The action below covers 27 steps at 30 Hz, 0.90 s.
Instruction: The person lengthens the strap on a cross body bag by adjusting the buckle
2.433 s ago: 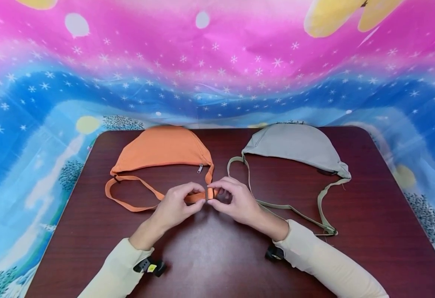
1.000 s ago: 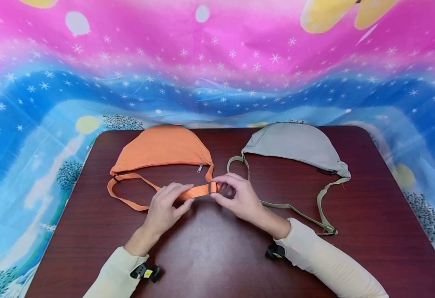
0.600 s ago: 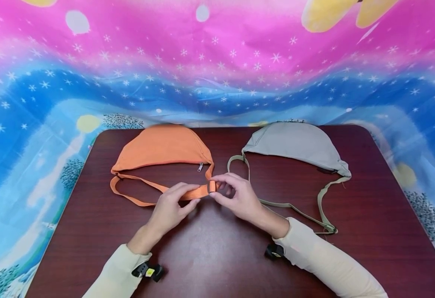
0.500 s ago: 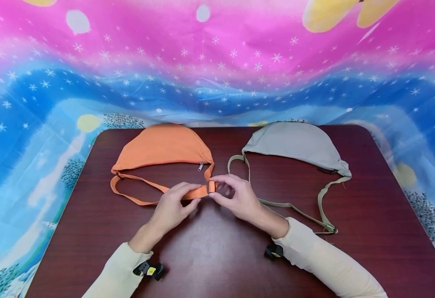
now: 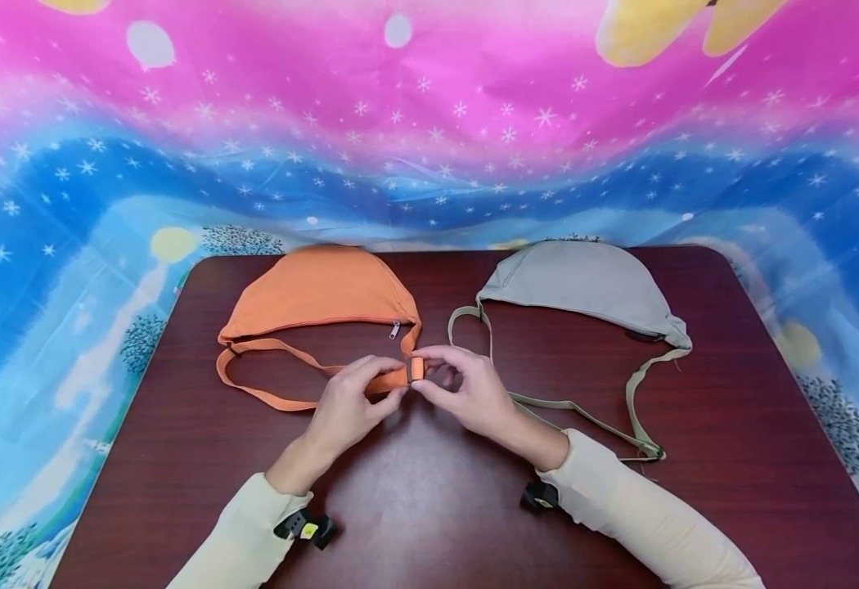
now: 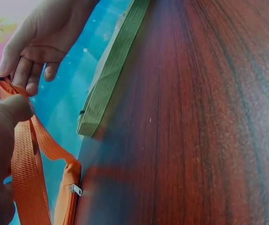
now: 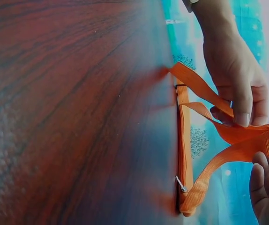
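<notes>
An orange waist bag (image 5: 322,286) lies on the table's left half, its zipper pull (image 5: 395,330) at the right end. Its strap (image 7: 226,154) is lifted toward me in both hands. My left hand (image 5: 343,407) pinches the strap between thumb and fingers, just left of a dark slider buckle (image 5: 410,371). At that buckle, my right hand (image 5: 477,397) pinches the folded strap loop (image 5: 418,368) with thumb and index finger, the other fingers loosely bent. Both sets of fingertips are close together. In the left wrist view, the orange strap (image 6: 29,178) hangs below the left thumb.
A grey-green waist bag (image 5: 577,278) lies at the back right of the dark wooden table (image 5: 415,507). Its green strap (image 5: 636,393) loops toward me, partly behind my right forearm. A patterned pink and blue cloth (image 5: 429,155) hangs behind the table.
My left hand slid left along the strap, then came back right toward the buckle. My right hand stayed at the buckle, moving only slightly. The strap's left loop shifted a little; both bags stayed put.
</notes>
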{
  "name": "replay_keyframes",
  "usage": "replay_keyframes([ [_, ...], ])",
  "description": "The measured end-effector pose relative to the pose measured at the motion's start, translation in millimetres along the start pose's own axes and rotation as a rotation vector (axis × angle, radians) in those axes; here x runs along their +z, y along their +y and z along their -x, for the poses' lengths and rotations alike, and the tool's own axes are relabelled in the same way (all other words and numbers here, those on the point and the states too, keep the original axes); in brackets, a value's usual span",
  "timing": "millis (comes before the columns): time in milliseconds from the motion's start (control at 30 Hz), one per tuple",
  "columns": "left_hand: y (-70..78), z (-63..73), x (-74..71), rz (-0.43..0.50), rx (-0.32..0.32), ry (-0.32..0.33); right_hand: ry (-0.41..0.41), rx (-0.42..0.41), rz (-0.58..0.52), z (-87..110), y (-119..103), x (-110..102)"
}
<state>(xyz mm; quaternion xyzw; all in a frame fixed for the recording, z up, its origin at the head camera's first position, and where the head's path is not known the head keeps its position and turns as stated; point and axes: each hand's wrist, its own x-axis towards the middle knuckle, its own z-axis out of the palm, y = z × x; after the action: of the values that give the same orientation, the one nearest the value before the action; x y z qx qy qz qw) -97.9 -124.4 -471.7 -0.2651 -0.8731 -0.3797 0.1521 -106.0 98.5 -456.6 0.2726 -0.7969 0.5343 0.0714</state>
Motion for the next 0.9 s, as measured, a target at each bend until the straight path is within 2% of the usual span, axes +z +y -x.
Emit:
replay_keyframes([
  [367,-0.8,-1.7,1.1,0.093,0.062,0.058,-0.033,0.052,0.005,0.3,1.6,0.7],
  [600,1.5,-3.3,0.8,0.14,0.074,0.057,-0.053,0.076,0.016,0.6,2.6,2.2],
  [767,-1.0,-0.6,0.2,0.11,0.083,0.056,-0.048,0.065,0.026,1.1,2.6,2.1],
  [900,-5.7,3.9,-2.1,0.04,0.089,0.056,-0.039,0.063,0.026,1.0,2.4,1.3],
])
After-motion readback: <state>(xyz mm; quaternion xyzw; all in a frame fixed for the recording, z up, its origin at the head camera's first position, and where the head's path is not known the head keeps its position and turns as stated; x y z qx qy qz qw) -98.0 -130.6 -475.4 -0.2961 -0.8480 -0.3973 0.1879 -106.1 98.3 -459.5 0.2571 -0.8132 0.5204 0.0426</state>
